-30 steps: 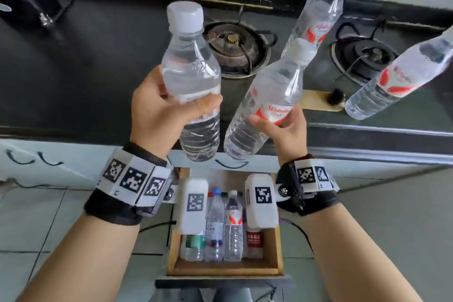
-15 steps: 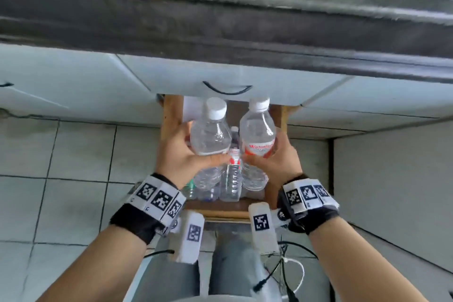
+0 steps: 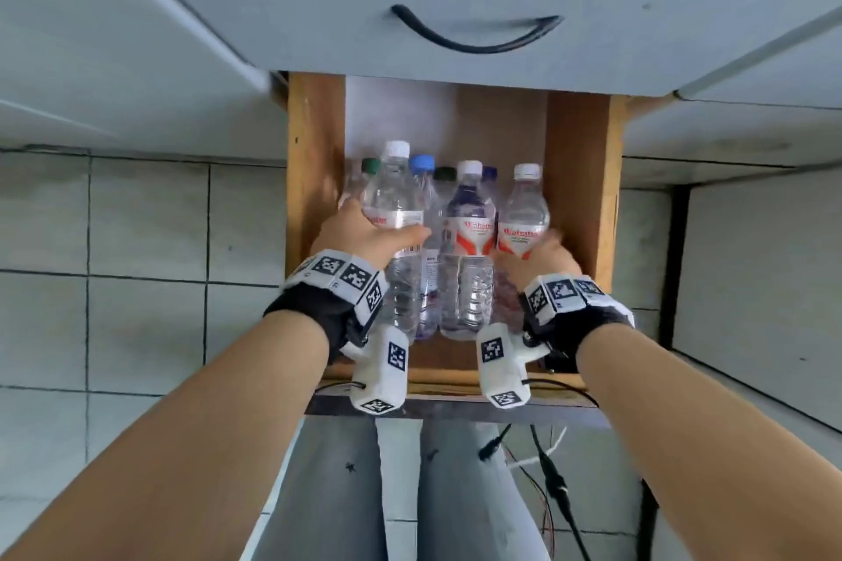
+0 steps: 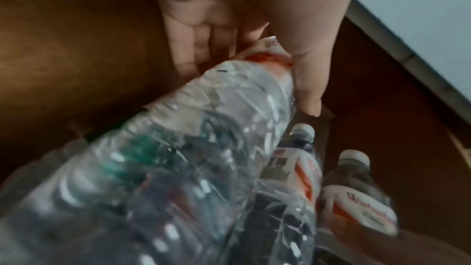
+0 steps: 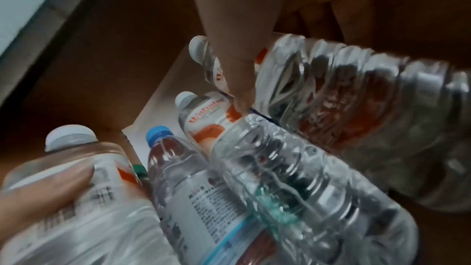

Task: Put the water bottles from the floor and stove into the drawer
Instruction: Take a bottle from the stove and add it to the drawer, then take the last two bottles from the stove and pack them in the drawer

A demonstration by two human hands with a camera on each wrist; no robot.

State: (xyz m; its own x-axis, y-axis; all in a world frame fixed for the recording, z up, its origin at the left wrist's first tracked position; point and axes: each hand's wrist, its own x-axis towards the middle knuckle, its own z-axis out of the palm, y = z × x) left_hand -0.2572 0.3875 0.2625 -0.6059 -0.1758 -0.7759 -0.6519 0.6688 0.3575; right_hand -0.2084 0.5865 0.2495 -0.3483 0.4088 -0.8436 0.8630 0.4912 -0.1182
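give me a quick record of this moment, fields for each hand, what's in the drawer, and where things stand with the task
left hand: grips a clear plastic white-capped water bottle, at the drawer's left side
right hand: holds a clear plastic water bottle with an orange and white label, at the drawer's right side
open wooden drawer: several other bottles lying inside, caps blue, green and white
between the held bottles: an orange-labelled bottle
task state: both held bottles in the drawer, not yet released

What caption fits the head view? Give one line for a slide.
Left hand and right hand each lower a water bottle into the open wooden drawer beside bottles already there.
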